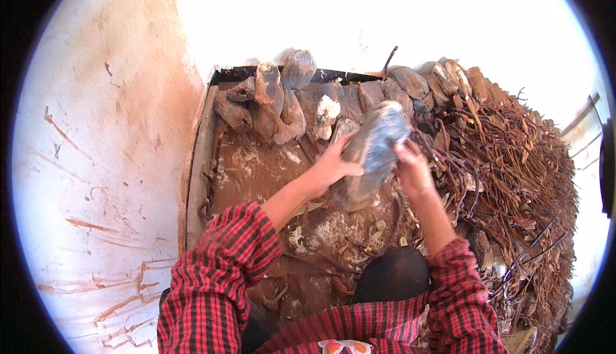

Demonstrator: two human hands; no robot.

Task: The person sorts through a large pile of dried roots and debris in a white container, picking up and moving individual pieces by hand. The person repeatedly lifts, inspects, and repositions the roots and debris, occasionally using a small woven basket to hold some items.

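Observation:
My left hand [333, 167] and my right hand [415, 167] grip opposite sides of a bulky, roughly cylindrical block [378, 149] in grey, shiny plastic-like wrapping. The block is tilted above the dirt floor [250, 180] and blurred by motion, so its surface detail is lost. Just beyond it, a row of similar brown, dusty blocks [373, 96] lies along the wall. One block with a white, crusty face [326, 113] lies left of the held one. To the right of my right hand rises a pile of long brown stalks [500, 161].
A wooden board [202, 171] edges the floor on the left, beside a stained white wall [106, 161]. Another block [298, 68] sits atop the row near a dark strip [337, 74]. My knee [394, 274] is close below the hands, with scattered stalks and white debris [332, 231] around it.

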